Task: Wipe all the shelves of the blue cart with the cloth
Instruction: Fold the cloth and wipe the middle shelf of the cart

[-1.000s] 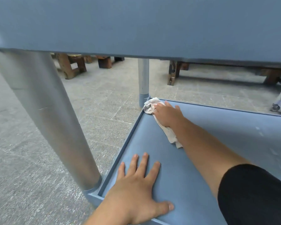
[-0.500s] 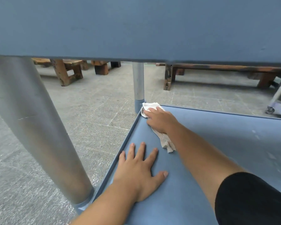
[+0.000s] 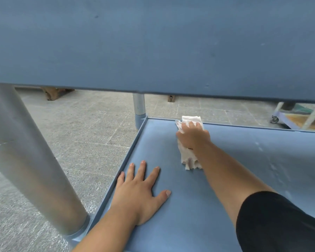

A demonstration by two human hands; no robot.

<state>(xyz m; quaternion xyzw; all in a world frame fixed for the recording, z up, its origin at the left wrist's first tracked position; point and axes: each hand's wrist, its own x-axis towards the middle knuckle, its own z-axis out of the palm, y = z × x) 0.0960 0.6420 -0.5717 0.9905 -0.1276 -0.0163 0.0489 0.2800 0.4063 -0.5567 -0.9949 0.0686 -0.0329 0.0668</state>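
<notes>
Now cloth (image 3: 189,157) under right hand (image 3: 193,136), both ends protruding.

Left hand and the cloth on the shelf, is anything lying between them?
Nothing lies there. In the head view only bare blue shelf separates the flat left hand from the white cloth, which the right hand presses down.

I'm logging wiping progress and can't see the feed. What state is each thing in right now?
Cloth: crumpled, pressed on the lower shelf near its far rim.
Right hand: pressing the cloth down.
Left hand: flat on the shelf, fingers spread.
Lower shelf: pale smears on its right part.
Upper shelf: overhead, untouched by either hand.
</notes>
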